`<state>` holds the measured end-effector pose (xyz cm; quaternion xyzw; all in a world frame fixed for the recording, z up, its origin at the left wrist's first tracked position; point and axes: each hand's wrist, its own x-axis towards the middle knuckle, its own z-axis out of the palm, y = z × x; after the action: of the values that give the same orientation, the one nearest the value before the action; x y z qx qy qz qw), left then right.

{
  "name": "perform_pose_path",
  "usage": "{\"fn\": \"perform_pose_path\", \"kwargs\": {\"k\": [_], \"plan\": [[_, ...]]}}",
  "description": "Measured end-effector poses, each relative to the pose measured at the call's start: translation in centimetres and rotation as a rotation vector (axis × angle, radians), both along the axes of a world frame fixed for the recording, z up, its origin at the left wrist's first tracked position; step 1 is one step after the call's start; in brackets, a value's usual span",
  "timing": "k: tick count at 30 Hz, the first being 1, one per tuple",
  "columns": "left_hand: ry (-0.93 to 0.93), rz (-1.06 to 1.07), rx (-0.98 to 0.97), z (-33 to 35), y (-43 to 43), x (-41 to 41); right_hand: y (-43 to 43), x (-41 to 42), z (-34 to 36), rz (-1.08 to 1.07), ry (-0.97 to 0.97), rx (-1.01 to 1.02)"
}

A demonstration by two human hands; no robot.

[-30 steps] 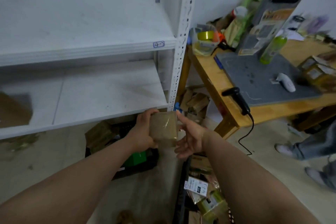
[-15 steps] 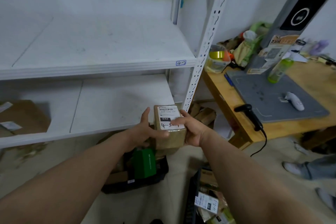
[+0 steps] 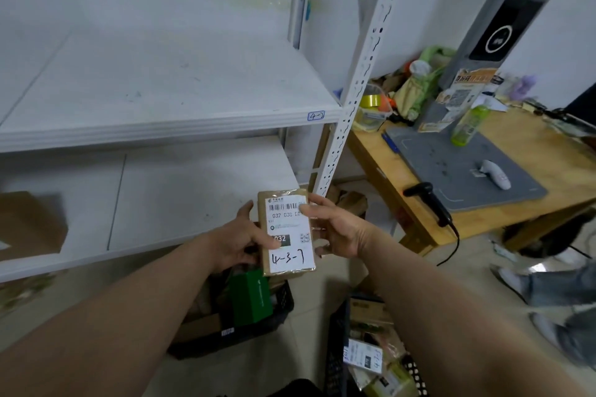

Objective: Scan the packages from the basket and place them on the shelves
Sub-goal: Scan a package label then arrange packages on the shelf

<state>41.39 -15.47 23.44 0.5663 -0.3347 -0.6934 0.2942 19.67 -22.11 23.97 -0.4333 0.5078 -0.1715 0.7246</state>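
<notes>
Gripping hands: left hand (image 3: 238, 242) and right hand (image 3: 335, 232) both clasp the brown package (image 3: 283, 203) by its sides, before the lower shelf (image 3: 193, 190);
Change: label (image 3: 292, 263) now turned up, handwritten 4-3-7 readable;
Meaning: likely checking shelf code before placing

On the package (image 3: 290, 256), the left grip (image 3: 238, 242) covers the start of the dark "032" patch and the right grip (image 3: 338, 229) covers the barcode's end. The fine print is too small to read. A box (image 3: 30, 222) at the left edge is blurred and cut off. Blurred legs (image 3: 558, 287) run off the right edge, and a basket (image 3: 335, 361) runs off the bottom.
</notes>
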Motion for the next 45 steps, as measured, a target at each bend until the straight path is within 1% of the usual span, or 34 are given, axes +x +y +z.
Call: {"fn": "perform_pose_path", "kwargs": {"k": [6,9,14,21,24,26,29,30,31,33,34,36,38,42,43,45], "plan": [[-0.033,-0.038,-0.018,0.4,-1.6,-0.8,-1.2,0.2,1.1,0.05,-0.007,-0.034],[-0.029,-0.013,0.007,0.4,-2.6,-1.4,-2.4,-0.4,0.3,0.057,-0.011,-0.016],[-0.059,-0.03,0.017,0.1,-4.9,-2.8,-5.3,-2.0,-0.4,0.098,-0.023,-0.002],[-0.081,0.028,0.012,-0.1,-10.9,-6.5,-11.4,-5.9,-0.7,0.08,-0.061,-0.004],[-0.115,0.047,0.01,-0.5,-14.1,-9.0,-14.5,-8.9,-1.1,0.05,-0.025,-0.001],[-0.138,0.057,0.028,-1.3,-16.3,-10.7,-16.6,-11.1,-1.2,-0.005,0.036,-0.005],[-0.176,0.023,0.058,-2.7,-19.1,-13.4,-19.7,-15.1,-2.5,-0.21,0.181,-0.024],[-0.184,-0.001,0.064,-3.2,-19.9,-14.3,-20.7,-16.6,-3.2,-0.271,0.277,-0.065],[-0.192,-0.017,0.068,-3.8,-20.7,-15.2,-21.8,-18.3,-3.9,-0.292,0.441,-0.123],[-0.215,-0.016,0.073,-4.7,-22.1,-16.9,-23.3,-21.5,-5.3,-0.258,0.809,-0.228],[-0.23,-0.006,0.077,-5.3,-22.8,-17.6,-23.7,-22.9,-5.7,-0.254,0.932,-0.245],[-0.237,0.013,0.088,-6.2,-24.0,-18.9,-24.3,-25.5,-6.8,-0.296,1.064,-0.258],[-0.243,0.04,0.104,-7.1,-25.2,-20.1,-25.0,-27.5,-7.9,-0.324,1.115,-0.231],[-0.247,0.129,0.144,-7.7,-26.9,-22.4,-26.3,-30.4,-10.7,-0.336,1.06,-0.149],[-0.247,0.146,0.147,-7.7,-27.2,-22.9,-26.3,-30.9,-11.1,-0.303,1.049,-0.118],[-0.272,0.179,0.156,-7.7,-27.7,-23.9,-26.1,-31.5,-11.6,-0.162,1.031,-0.093]]}}
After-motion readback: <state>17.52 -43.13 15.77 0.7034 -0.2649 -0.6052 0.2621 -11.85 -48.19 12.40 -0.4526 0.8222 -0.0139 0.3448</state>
